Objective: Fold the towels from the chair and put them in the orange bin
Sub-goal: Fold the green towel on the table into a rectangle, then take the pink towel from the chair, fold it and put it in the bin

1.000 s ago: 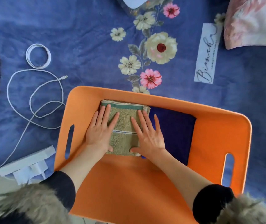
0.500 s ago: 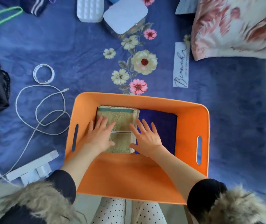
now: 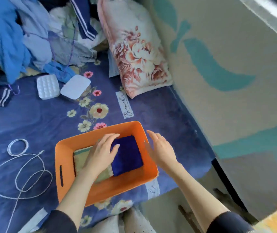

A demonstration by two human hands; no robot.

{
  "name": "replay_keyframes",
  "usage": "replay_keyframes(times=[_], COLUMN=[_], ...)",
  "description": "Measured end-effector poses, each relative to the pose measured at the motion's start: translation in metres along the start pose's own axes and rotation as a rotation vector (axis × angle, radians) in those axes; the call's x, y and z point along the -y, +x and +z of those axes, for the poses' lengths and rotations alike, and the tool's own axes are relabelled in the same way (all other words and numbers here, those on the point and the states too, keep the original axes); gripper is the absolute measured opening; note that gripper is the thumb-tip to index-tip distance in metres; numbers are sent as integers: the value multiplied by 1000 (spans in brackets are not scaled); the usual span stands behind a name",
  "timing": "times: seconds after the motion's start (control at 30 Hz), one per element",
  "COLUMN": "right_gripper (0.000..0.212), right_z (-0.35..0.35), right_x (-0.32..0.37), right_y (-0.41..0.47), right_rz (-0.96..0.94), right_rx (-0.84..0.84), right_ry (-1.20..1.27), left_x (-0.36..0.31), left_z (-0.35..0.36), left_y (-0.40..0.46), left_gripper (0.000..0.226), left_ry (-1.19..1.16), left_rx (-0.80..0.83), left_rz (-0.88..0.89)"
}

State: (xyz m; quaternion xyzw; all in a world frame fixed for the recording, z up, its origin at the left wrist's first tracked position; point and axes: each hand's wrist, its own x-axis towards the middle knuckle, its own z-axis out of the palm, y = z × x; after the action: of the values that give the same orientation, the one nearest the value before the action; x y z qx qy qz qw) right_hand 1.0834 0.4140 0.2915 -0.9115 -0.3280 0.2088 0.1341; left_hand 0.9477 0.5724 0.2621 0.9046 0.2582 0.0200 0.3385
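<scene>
The orange bin (image 3: 67, 167) stands on a blue flowered blanket near the bed's edge. Inside it lie a folded olive-green towel (image 3: 80, 157) on the left and a folded dark blue towel (image 3: 127, 153) on the right. My left hand (image 3: 100, 155) rests inside the bin with relaxed fingers, over the green towel and touching the edge of the blue one. My right hand (image 3: 161, 148) hovers with straight fingers above the bin's right wall and holds nothing.
A white cable (image 3: 21, 172) coils on the blanket left of the bin. Two white boxes (image 3: 63, 86) lie further back, before a heap of blue clothes (image 3: 25, 39). A pink flowered pillow (image 3: 139, 52) leans by the wall (image 3: 226, 73) on the right.
My view has lifted and swung right. My right hand came off the towels and out over the bin's right wall. My left hand slid right across the green towel towards the blue one.
</scene>
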Motion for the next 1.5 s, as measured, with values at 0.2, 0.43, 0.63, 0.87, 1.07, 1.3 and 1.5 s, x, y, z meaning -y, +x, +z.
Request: replay_keyframes(times=[0.2, 0.43, 0.63, 0.87, 1.07, 1.3, 1.5], right_gripper=[51, 55, 54, 54, 52, 50, 53], right_z=[-13, 5, 28, 67, 137, 254, 338], right_x=[-20, -31, -17, 28, 106, 255, 397], right_y=[-80, -209, -330, -481, -617, -761, -828], right_rz=[236, 619, 910, 1251, 1554, 1962, 2301], right_rx=[-167, -375, -539, -715, -846, -919, -991], right_ry=[112, 153, 214, 225, 290, 333, 376], left_x=[-47, -105, -161, -216, -220, -164, -94], left_z=[10, 27, 48, 73, 95, 96, 70], left_y=[-4, -43, -102, -220, -366, -572, -727], left_gripper=[39, 50, 56, 42, 44, 44, 41], left_ry=[-10, 90, 161, 182, 159, 106, 31], left_rx=[148, 408, 511, 650, 790, 1060, 1230], left_rz=[235, 695, 1091, 1441, 1748, 2034, 2306])
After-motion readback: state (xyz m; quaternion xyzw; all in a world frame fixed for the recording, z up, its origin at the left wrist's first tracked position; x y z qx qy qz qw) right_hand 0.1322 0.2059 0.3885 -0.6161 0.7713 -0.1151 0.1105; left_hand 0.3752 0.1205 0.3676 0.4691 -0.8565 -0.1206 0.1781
